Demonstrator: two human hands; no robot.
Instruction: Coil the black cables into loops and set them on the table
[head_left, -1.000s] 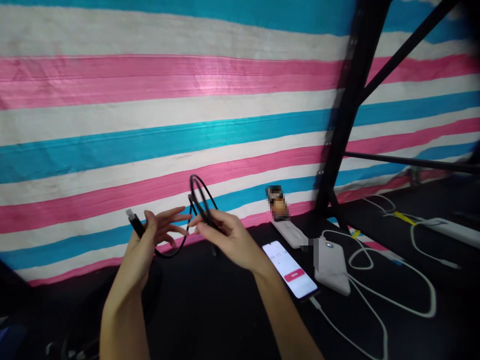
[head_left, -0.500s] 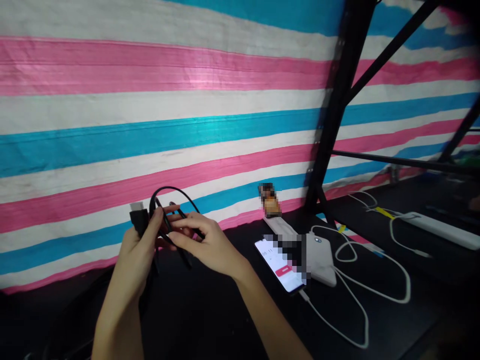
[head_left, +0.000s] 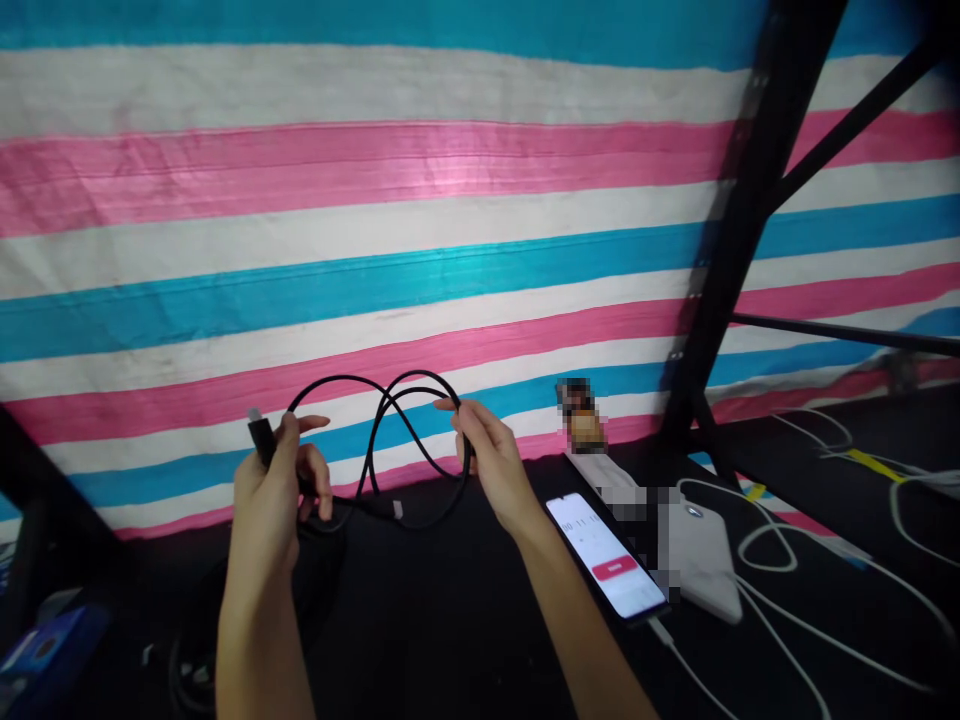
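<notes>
A black cable (head_left: 421, 374) hangs in loose loops between my two hands, above the dark tabletop. My left hand (head_left: 274, 470) is closed on one end, where a black plug with a light metal tip (head_left: 260, 432) sticks up past the thumb. Pinched between thumb and fingers, the loops' right side sits in my right hand (head_left: 486, 448). A second connector with a pale tip (head_left: 396, 509) dangles low between the hands.
Right of my right arm lie a lit phone (head_left: 611, 560) with a cord and a white power bank (head_left: 705, 560). White cables (head_left: 795, 610) trail further right. A blue package (head_left: 49, 650) is at lower left. Striped sheeting (head_left: 337, 240) and a black metal post (head_left: 720, 250) stand behind.
My hands have moved apart, the right one going rightward. The bunched cable has spread into wide loops between them. The view has turned slightly left.
</notes>
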